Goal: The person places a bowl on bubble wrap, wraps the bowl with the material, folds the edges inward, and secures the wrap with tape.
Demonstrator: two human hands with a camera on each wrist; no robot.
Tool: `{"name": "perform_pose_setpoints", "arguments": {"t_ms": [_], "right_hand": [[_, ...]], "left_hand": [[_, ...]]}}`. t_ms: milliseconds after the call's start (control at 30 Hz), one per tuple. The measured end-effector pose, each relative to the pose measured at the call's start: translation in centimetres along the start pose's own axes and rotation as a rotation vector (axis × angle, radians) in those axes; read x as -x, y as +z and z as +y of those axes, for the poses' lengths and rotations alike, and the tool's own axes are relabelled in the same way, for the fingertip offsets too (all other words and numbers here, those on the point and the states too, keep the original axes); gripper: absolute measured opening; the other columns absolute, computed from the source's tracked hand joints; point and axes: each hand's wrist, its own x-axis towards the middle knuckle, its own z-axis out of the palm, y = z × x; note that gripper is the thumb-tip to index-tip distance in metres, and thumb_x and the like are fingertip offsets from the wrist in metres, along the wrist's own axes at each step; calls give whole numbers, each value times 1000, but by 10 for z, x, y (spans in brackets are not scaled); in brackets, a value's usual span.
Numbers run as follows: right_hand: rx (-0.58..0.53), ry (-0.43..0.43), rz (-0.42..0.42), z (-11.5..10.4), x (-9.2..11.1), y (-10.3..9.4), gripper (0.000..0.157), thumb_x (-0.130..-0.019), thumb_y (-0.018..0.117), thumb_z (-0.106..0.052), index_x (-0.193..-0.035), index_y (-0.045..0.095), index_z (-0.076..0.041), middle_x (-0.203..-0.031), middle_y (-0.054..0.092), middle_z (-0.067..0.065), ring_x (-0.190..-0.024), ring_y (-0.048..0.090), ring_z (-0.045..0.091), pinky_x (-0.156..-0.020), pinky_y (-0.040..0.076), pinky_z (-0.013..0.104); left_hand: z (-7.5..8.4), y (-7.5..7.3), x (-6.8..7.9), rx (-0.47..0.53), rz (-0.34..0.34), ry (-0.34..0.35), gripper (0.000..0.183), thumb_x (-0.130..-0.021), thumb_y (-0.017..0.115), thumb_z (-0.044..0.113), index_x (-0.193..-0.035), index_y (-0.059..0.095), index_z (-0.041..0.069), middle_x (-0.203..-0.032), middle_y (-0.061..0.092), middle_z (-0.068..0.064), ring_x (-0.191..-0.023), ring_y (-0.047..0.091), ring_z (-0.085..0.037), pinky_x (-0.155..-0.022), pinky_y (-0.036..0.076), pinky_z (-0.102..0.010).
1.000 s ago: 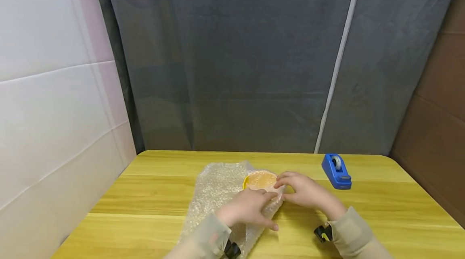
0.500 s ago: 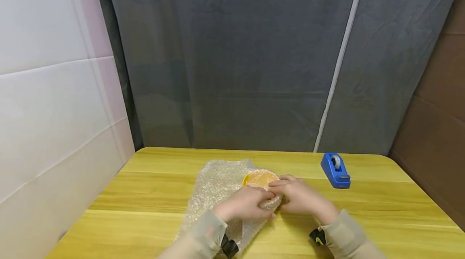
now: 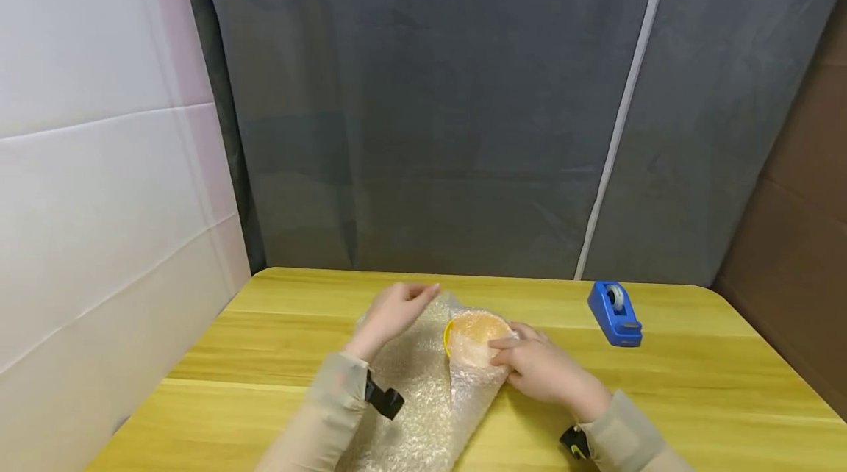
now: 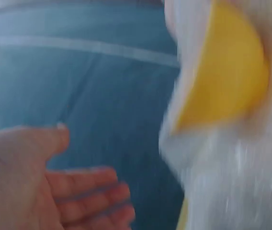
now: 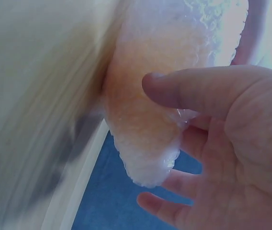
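Bubble wrap (image 3: 410, 391) half covers the yellow bowl (image 3: 478, 336) mid-tabletop (image 3: 695, 398). Your right hand (image 3: 539, 365) pinches the wrapped side, thumb on top; keep that pinch firm. Your left hand (image 3: 390, 312), fingers loose, should take the far flap and pull it snug.

Right hand (image 3: 539, 369) holds bubble-wrapped bowl (image 3: 478, 336); left hand (image 3: 392, 312) apart.
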Motion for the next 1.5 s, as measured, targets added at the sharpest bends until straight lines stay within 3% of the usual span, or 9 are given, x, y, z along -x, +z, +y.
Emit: {"name": "perform_pose_setpoints", "arguments": {"t_ms": [133,333,467,633,800,900,1033,1267,1500], "right_hand": [[5,18,-15,-5,0,-1,26,-83,64,-1,-105,74,-11,-128,62,9,-128,39,50,-97,32,72],[13,-5,-3,-8,0,-2,26,-81,64,-1,-104,74,-10,-127,63,10,-126,41,51,-99,33,68],[13,-15,-4,-9,1,-2,27,-80,64,-2,-104,74,-9,-127,62,11,-126,41,51,-100,32,68],[7,-20,-9,-9,0,0,29,-79,64,-4,-106,73,-9,-128,62,10,-127,41,50,-100,33,67],[-8,-25,-12,-8,1,1,33,-80,64,-5,-112,70,-9,-129,61,11,-128,40,49,-101,32,66],[-30,-14,-15,-7,2,0,36,-82,65,-6,-118,67,-8,-128,62,11,-129,39,49,-103,31,65],[-31,-9,-15,-6,2,-2,30,-84,65,-6,-114,67,-9,-128,62,11,-128,39,50,-103,31,65],[0,-15,-29,-7,1,-3,19,-85,64,-7,-103,71,-9,-126,63,9,-127,40,50,-102,31,65],[4,10,-53,-8,2,-2,22,-88,64,-10,-108,71,-8,-128,62,7,-128,39,49,-103,31,65]], "left_hand": [[-29,-13,-1,-194,68,-217,59,-97,47,53,-124,65,4,-122,65,-14,-111,60,-36,-88,49,-50],[-54,-10,1,-413,-56,-395,64,-91,52,58,-124,61,4,-118,64,-18,-107,58,-44,-73,50,-51],[-60,-4,0,-351,-71,-367,73,-92,52,56,-139,48,1,-131,56,-22,-117,50,-50,-88,45,-58],[-63,2,-2,-136,2,-275,71,-93,58,42,-142,41,-7,-139,49,-26,-125,46,-47,-102,38,-56],[-59,5,-7,29,70,-187,42,-90,61,17,-126,60,-2,-114,65,-19,-97,61,-32,-87,49,-47],[-53,5,-11,76,94,-157,29,-91,58,14,-114,68,0,-97,68,-12,-80,57,-22,-75,50,-41],[-39,3,-15,168,101,-125,30,-97,54,18,-115,67,-3,-100,69,-14,-88,60,-24,-81,50,-43],[-18,3,-12,437,4,-53,34,-101,48,17,-121,61,-7,-112,65,-18,-111,57,-34,-102,39,-52],[-9,6,-7,526,-113,-17,38,-101,47,21,-126,57,-6,-126,59,-20,-124,48,-37,-109,30,-53]]}}
